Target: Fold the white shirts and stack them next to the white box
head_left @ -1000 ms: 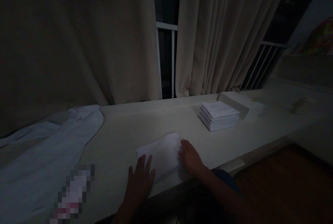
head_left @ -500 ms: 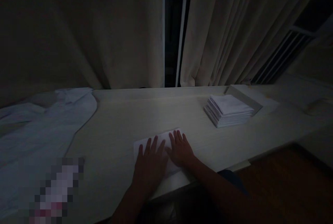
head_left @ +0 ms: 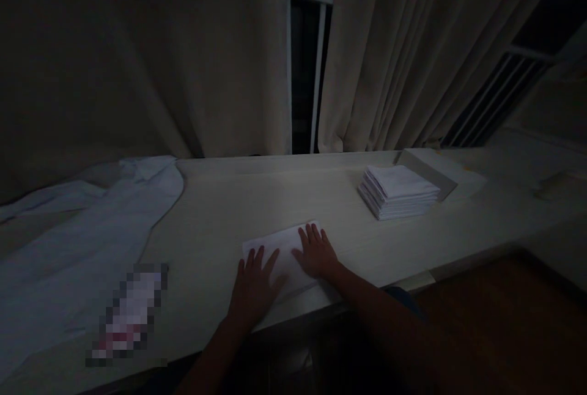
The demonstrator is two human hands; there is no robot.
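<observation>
The tabletop (head_left: 220,211) is pale cream, faintly streaked. Near its front edge the folded cloth (head_left: 285,251) is plain white; toward the back edge, the cloth stack (head_left: 403,184) is white too, the box (head_left: 463,178) beside it white with a greyish side. The garment (head_left: 105,230) at the left end seems bluish-white, though dimness may tint it. The curtains (head_left: 380,46) are plain beige-brown.

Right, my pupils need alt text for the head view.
A person's left hand and right hand lie spread on a folded white cloth on a pale table. A stack of folded white cloths stands right, a white, shirt-like garment lies left, and beige curtains hang behind.
</observation>
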